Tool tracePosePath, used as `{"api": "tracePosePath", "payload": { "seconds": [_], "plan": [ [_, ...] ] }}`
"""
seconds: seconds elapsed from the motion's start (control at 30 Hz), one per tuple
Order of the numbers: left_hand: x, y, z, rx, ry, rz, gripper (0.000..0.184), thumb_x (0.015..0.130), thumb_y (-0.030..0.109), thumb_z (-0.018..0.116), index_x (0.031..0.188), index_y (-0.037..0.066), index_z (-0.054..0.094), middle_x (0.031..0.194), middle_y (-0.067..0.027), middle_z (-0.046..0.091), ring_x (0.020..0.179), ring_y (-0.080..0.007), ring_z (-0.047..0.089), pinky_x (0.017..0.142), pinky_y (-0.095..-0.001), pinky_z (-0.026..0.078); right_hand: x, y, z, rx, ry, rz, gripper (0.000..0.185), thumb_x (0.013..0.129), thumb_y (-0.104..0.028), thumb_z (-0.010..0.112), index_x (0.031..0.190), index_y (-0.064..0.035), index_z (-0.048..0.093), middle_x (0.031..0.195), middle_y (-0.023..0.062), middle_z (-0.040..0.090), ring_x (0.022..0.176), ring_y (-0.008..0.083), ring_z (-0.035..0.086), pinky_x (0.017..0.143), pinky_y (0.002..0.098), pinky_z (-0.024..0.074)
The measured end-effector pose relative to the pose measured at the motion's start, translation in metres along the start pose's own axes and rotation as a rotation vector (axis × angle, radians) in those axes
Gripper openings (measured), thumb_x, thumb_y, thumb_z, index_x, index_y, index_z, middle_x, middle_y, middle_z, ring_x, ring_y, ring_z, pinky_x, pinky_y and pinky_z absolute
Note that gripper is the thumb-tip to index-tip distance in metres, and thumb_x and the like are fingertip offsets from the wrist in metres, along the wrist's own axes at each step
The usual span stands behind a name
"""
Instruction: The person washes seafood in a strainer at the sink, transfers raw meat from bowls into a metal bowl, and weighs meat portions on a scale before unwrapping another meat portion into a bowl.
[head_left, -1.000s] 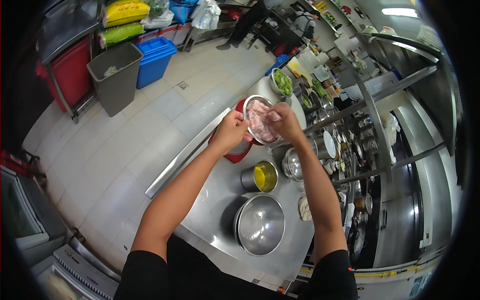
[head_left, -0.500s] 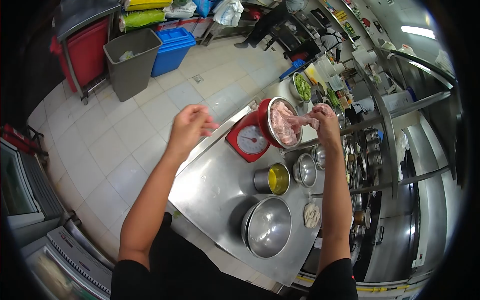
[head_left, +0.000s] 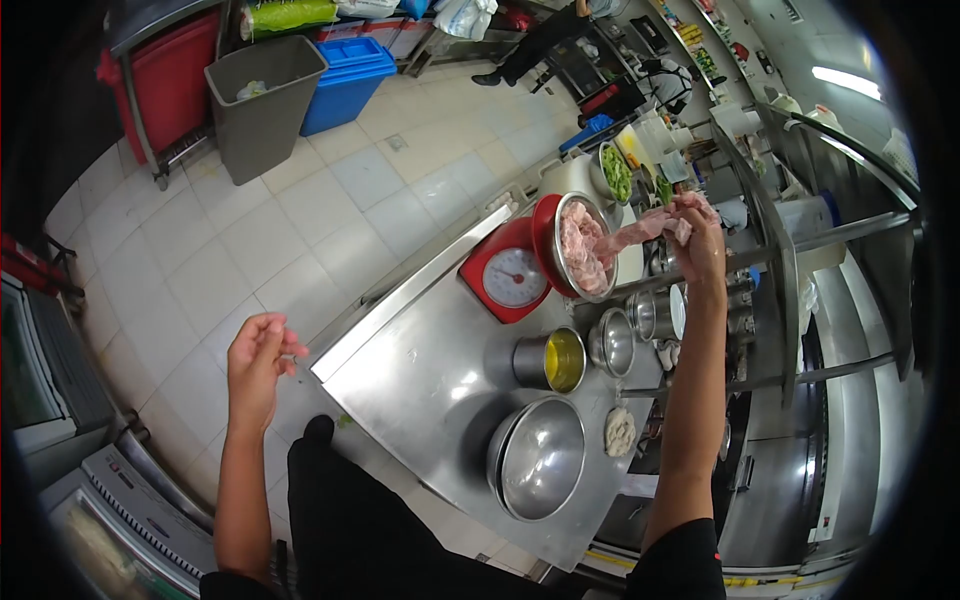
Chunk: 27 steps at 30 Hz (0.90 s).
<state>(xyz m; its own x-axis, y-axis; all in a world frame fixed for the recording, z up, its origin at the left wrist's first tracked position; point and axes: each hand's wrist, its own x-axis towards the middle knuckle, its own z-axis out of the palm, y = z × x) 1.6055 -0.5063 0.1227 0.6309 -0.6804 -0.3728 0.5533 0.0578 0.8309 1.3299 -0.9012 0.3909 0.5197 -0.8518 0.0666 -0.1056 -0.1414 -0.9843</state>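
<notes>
My right hand (head_left: 700, 250) grips a strip of pale pink raw meat (head_left: 640, 232), which stretches from the metal bowl to my fingers. More raw meat (head_left: 582, 245) fills that bowl (head_left: 612, 275), which rests on a red dial scale (head_left: 512, 278). Off the table's left edge, over the floor, my left hand (head_left: 262, 355) is raised and holds nothing, its fingers loosely curled and apart. Close by the scale stand a metal pot of yellow liquid (head_left: 566, 360) and small steel bowls (head_left: 612, 343).
Large nested steel bowls (head_left: 545, 460) sit on the steel table (head_left: 420, 375), near a pale doughy lump (head_left: 620, 432). A shelf rail (head_left: 830, 232) runs along the right. Grey (head_left: 262, 130) and blue bins (head_left: 345, 95) stand on the floor. Two people are at the back.
My right hand has moved right and up, pulling the meat strip out longer from the bowl. My left hand has swung left and down, away from the table.
</notes>
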Motion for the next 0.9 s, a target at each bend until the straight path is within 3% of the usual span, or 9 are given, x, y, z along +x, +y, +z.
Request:
{"api": "tracePosePath", "payload": {
  "seconds": [0.13,0.23,0.37,0.5,0.57,0.7,0.9],
  "plan": [
    [-0.009,-0.017,-0.018,-0.032,0.034,-0.023,0.021,0.095,0.023,0.051,0.101,0.003,0.053,0.080,-0.0049,0.057,0.065,-0.0118,0.059,0.050,-0.0198,0.040,0.002,0.024,0.022,-0.004,0.105,0.043,0.013,0.081,0.005,0.048,0.089,-0.0040,0.054,0.081,0.0071,0.058,0.070,0.0147,0.057,0.060,0.0257,0.0468],
    [-0.013,-0.030,-0.023,-0.055,0.047,-0.064,0.021,0.095,0.022,0.051,0.101,0.003,0.053,0.080,-0.0044,0.056,0.064,-0.0115,0.059,0.049,-0.0198,0.040,0.008,0.042,0.017,-0.021,0.010,0.109,0.013,0.081,0.006,0.046,0.087,-0.0034,0.053,0.074,0.0041,0.053,0.060,0.0124,0.050,0.054,0.0248,0.0433],
    [-0.017,-0.037,-0.021,-0.076,0.050,-0.099,0.020,0.095,0.022,0.051,0.101,0.003,0.053,0.079,-0.0046,0.056,0.061,-0.0115,0.058,0.046,-0.0194,0.039,0.010,0.051,0.022,-0.074,0.041,0.153,0.012,0.081,0.005,0.047,0.087,-0.0031,0.053,0.073,0.0032,0.051,0.058,0.0117,0.049,0.051,0.0243,0.0416],
    [-0.021,-0.036,-0.020,-0.072,0.077,-0.102,0.021,0.096,0.025,0.049,0.100,0.004,0.053,0.070,-0.0015,0.054,0.050,-0.0077,0.054,0.040,-0.0168,0.034,0.005,0.051,0.022,-0.117,0.029,0.136,0.013,0.081,0.006,0.047,0.088,-0.0020,0.054,0.075,0.0039,0.052,0.059,0.0122,0.051,0.053,0.0253,0.0432],
    [-0.022,-0.039,-0.027,-0.087,0.080,-0.107,0.021,0.095,0.025,0.049,0.101,0.004,0.053,0.066,-0.0005,0.052,0.046,-0.0070,0.052,0.037,-0.0167,0.033,-0.001,0.043,0.031,-0.113,0.129,0.144,0.014,0.080,0.007,0.046,0.090,-0.0009,0.054,0.076,0.0047,0.054,0.060,0.0125,0.052,0.053,0.0252,0.0429],
    [-0.022,-0.049,-0.041,-0.105,0.122,-0.079,0.021,0.095,0.025,0.050,0.100,0.004,0.054,0.055,0.0013,0.048,0.037,-0.0068,0.047,0.033,-0.0181,0.030,-0.005,0.041,0.034,-0.194,0.069,0.196,0.016,0.079,0.005,0.048,0.092,-0.0023,0.054,0.080,0.0060,0.056,0.067,0.0146,0.057,0.062,0.0300,0.0550],
    [-0.030,-0.058,-0.061,-0.066,0.125,-0.122,0.023,0.096,0.026,0.048,0.098,0.004,0.053,0.050,0.0027,0.042,0.031,-0.0036,0.034,0.029,-0.0172,0.026,-0.008,0.038,0.040,-0.172,0.001,0.325,0.013,0.080,0.004,0.050,0.090,-0.0031,0.054,0.080,0.0057,0.056,0.071,0.0153,0.059,0.065,0.0358,0.0592]
  ]
}}
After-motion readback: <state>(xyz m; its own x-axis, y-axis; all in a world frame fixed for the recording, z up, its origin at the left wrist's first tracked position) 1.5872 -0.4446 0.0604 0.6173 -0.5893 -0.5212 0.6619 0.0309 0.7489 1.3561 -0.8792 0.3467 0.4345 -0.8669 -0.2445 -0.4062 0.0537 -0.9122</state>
